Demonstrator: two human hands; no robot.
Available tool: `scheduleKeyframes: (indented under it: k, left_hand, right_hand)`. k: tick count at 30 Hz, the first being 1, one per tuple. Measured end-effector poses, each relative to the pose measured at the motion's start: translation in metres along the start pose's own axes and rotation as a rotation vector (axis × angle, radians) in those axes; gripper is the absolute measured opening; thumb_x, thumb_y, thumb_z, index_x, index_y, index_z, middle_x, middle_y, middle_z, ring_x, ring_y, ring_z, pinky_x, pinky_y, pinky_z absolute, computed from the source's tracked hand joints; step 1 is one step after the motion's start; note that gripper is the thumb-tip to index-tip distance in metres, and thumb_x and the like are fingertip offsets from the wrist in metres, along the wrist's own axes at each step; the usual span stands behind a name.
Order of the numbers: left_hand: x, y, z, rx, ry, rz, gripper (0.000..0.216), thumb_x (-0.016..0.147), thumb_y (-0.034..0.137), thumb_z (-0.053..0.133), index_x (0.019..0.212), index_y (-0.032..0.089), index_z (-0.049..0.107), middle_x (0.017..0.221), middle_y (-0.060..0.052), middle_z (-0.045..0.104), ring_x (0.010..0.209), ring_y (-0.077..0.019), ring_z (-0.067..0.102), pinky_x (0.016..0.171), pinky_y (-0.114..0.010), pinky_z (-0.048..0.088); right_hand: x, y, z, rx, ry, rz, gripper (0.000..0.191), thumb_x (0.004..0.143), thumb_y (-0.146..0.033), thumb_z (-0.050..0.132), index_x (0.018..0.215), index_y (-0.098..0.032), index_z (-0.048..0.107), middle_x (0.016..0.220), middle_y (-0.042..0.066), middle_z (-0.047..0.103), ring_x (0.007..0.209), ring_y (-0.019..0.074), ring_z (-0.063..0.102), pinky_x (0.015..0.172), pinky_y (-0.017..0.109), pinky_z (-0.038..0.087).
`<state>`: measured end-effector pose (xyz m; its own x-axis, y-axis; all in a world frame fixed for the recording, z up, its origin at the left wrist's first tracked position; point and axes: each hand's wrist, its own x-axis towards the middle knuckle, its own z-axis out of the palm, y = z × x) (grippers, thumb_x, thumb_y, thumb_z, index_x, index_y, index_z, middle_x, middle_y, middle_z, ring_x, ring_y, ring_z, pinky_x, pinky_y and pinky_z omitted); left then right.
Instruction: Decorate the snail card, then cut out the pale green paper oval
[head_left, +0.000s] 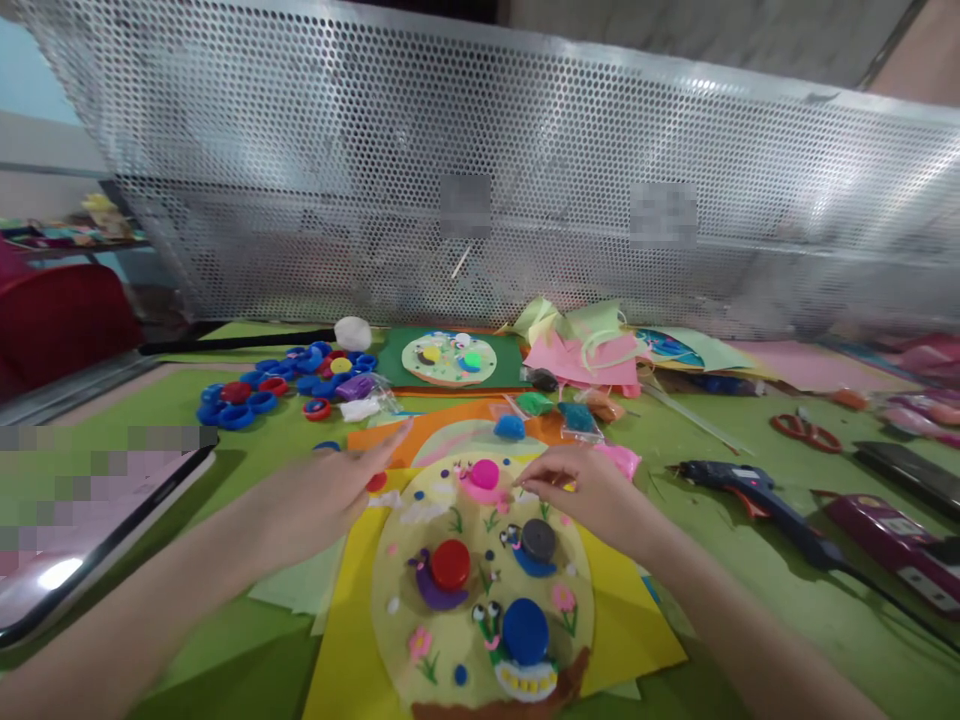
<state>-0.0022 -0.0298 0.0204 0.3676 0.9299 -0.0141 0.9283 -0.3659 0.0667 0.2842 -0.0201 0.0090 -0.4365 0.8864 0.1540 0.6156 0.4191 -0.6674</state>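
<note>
A round yellow craft board (pixel 480 600) lies on yellow paper in front of me. It carries clay snails with bottle-cap shells: a pink cap (pixel 484 474), a grey cap (pixel 538 539), a red cap (pixel 451 563) and a blue cap (pixel 525 631). My left hand (pixel 330 492) lies flat with fingers stretched out on the board's upper left edge. My right hand (pixel 589 490) hovers at the upper right, fingertips pinched together beside the pink snail; what they pinch is too small to make out.
A pile of blue and red bottle caps (pixel 285 385) sits at the back left. A second decorated disc (pixel 450 358) lies on green card. Clay lumps, coloured paper scraps (pixel 585 345), scissors (pixel 806 432), a glue gun (pixel 757 495) and a tablet (pixel 90 530) surround the work. A perforated metal screen stands behind.
</note>
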Motion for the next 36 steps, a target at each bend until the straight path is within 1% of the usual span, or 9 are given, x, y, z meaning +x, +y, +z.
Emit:
scheduleKeyframes:
  k: [2,5,8,11,15,21,27,31,36]
  left_hand:
    - [0.005,0.002,0.002,-0.018,0.050,0.027,0.051,0.090,0.027,0.024,0.140,0.019,0.020,0.125,-0.015,0.058,0.112,-0.0304,0.055,0.085,-0.042,0.046]
    - [0.019,0.002,0.010,-0.047,0.144,0.071,0.054,0.091,0.036,0.022,0.140,0.015,0.016,0.146,-0.012,0.030,0.135,-0.0265,0.020,0.107,-0.046,0.022]
    - [0.035,0.000,0.024,-0.071,0.224,0.069,0.054,0.092,0.034,0.020,0.140,0.011,0.013,0.148,-0.013,0.024,0.137,-0.0230,0.009,0.109,-0.045,0.013]
    - [0.045,-0.004,0.038,-0.093,0.248,0.034,0.051,0.092,0.031,0.018,0.140,0.012,0.016,0.147,-0.015,0.028,0.137,-0.0252,0.006,0.107,-0.054,0.012]
    - [0.047,-0.011,0.050,-0.122,0.196,0.022,0.050,0.093,0.037,0.021,0.139,0.016,0.021,0.145,-0.013,0.033,0.137,-0.0288,0.007,0.105,-0.060,0.010]
    - [0.048,-0.011,0.049,-0.160,0.165,0.016,0.046,0.088,0.037,0.046,0.130,0.021,0.038,0.141,-0.010,0.040,0.130,-0.0306,0.031,0.105,-0.062,0.012]
    - [0.043,-0.006,0.040,-0.253,0.186,0.021,0.044,0.094,0.034,0.018,0.130,0.017,0.036,0.140,-0.011,0.042,0.134,-0.0257,0.024,0.106,-0.050,0.021]
    - [0.036,0.000,0.031,-0.283,0.156,0.087,0.045,0.094,0.037,0.019,0.131,0.018,0.036,0.138,-0.010,0.045,0.128,-0.0234,0.037,0.106,-0.046,0.022]
    - [0.029,0.014,0.024,-0.295,0.062,0.223,0.039,0.093,0.034,0.028,0.128,0.026,0.041,0.135,-0.003,0.051,0.126,-0.0199,0.041,0.100,-0.036,0.034]
  right_hand:
    - [0.000,-0.002,0.000,0.002,0.002,0.004,0.015,0.080,-0.017,0.056,0.078,-0.020,0.070,0.079,0.003,0.071,0.071,0.0156,0.063,0.064,0.026,0.049]
    - [-0.001,-0.006,0.001,0.015,-0.017,0.005,0.016,0.079,-0.015,0.056,0.078,-0.020,0.071,0.080,0.003,0.071,0.071,0.0152,0.063,0.065,0.025,0.049]
    - [-0.002,-0.009,0.004,0.012,-0.046,-0.007,0.018,0.079,-0.012,0.056,0.081,-0.021,0.071,0.081,0.002,0.071,0.071,0.0149,0.062,0.064,0.025,0.048]
    - [-0.003,-0.010,0.005,-0.003,-0.047,-0.022,0.016,0.080,-0.015,0.057,0.081,-0.022,0.071,0.080,0.002,0.071,0.070,0.0150,0.061,0.063,0.025,0.048]
    - [-0.003,-0.009,0.003,-0.086,-0.026,-0.019,0.017,0.081,-0.015,0.056,0.081,-0.022,0.071,0.080,0.002,0.071,0.070,0.0159,0.061,0.063,0.026,0.046]
    - [-0.003,-0.010,0.002,-0.109,-0.006,-0.030,0.016,0.080,-0.014,0.056,0.080,-0.020,0.071,0.080,0.003,0.071,0.073,0.0165,0.062,0.065,0.026,0.046]
    - [0.000,-0.004,0.006,-0.063,-0.004,0.016,0.015,0.081,-0.017,0.056,0.079,-0.021,0.071,0.081,0.003,0.071,0.071,0.0164,0.062,0.064,0.027,0.047]
    - [0.003,0.001,0.009,-0.007,0.030,0.049,0.014,0.079,-0.019,0.057,0.078,-0.021,0.071,0.081,0.003,0.072,0.068,0.0163,0.063,0.062,0.027,0.048]
    - [0.002,0.000,0.011,0.028,0.046,0.055,0.015,0.078,-0.018,0.057,0.079,-0.021,0.071,0.081,0.004,0.072,0.071,0.0174,0.064,0.063,0.028,0.050]
